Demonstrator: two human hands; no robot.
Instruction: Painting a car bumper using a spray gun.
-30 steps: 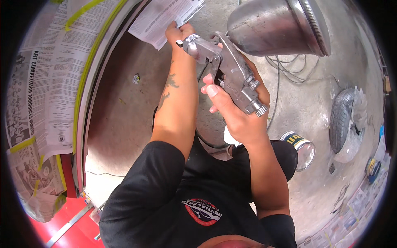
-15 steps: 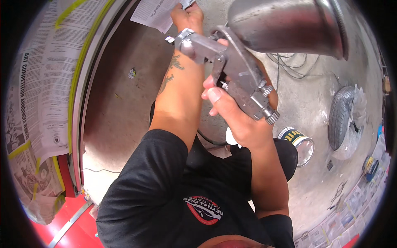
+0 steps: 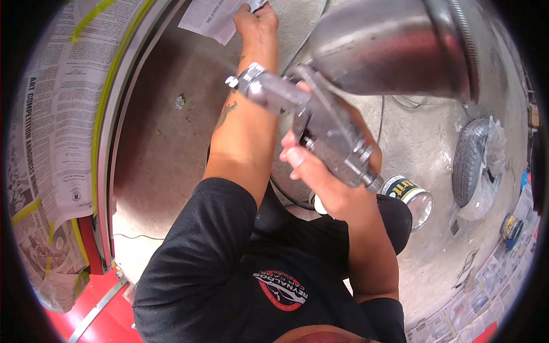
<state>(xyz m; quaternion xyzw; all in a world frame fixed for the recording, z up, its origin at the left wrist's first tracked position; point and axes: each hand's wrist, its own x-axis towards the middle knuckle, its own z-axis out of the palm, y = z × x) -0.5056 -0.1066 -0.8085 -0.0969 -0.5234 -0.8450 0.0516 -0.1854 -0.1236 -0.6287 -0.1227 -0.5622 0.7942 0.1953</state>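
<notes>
My right hand [image 3: 329,186] is wrapped round the grip of a metal spray gun [image 3: 331,128], fingers at its trigger. A large dull-metal cup [image 3: 389,51] is fixed to the gun and fills the upper right. The nozzle points left, above my left forearm, and a faint pale mist shows in front of it. Stretched far ahead, my left hand [image 3: 256,26] pinches a sheet of newspaper [image 3: 209,20] by its right side. To the left stands a panel edge [image 3: 108,123] with a dark red surface beside it.
Taped newspaper [image 3: 60,131] covers the left side, above a red panel [image 3: 108,314]. On the concrete floor lie a tyre [image 3: 470,163] with clear plastic, a paint can [image 3: 414,200] by my knee, a hose [image 3: 309,43] and a small dark-blue can [image 3: 512,228]. More newspapers [image 3: 457,311] lie at lower right.
My right hand and the spray gun have come down a little, toward me, and the gun's cup sits lower. Mist now shows at the nozzle. My left hand keeps hold of the newspaper, almost unmoved.
</notes>
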